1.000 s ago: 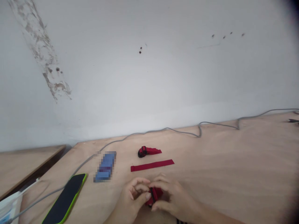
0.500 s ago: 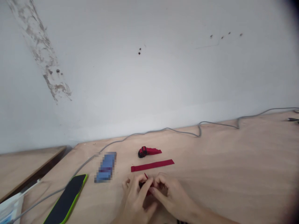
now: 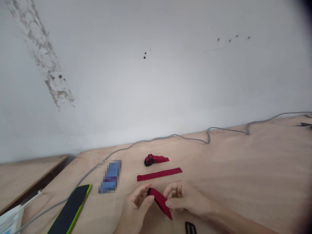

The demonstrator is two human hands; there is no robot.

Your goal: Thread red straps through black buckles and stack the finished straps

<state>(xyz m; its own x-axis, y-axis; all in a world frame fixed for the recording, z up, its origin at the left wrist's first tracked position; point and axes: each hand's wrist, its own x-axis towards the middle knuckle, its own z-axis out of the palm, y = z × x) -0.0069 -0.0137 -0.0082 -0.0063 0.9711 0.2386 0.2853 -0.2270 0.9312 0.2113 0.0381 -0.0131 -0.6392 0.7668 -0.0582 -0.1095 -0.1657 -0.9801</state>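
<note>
At bottom centre, our left hand (image 3: 134, 207) pinches the dark end of a red strap (image 3: 159, 199) between its fingers, and our right hand (image 3: 188, 199) pinches the strap's right edge. We seem to be adjusting it; the next move likely calls for steady pinching.

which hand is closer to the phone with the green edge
Left. The left hand is to the right of the phone, apart from it; the right hand is farther right, beyond the red strap between the hands.
</note>
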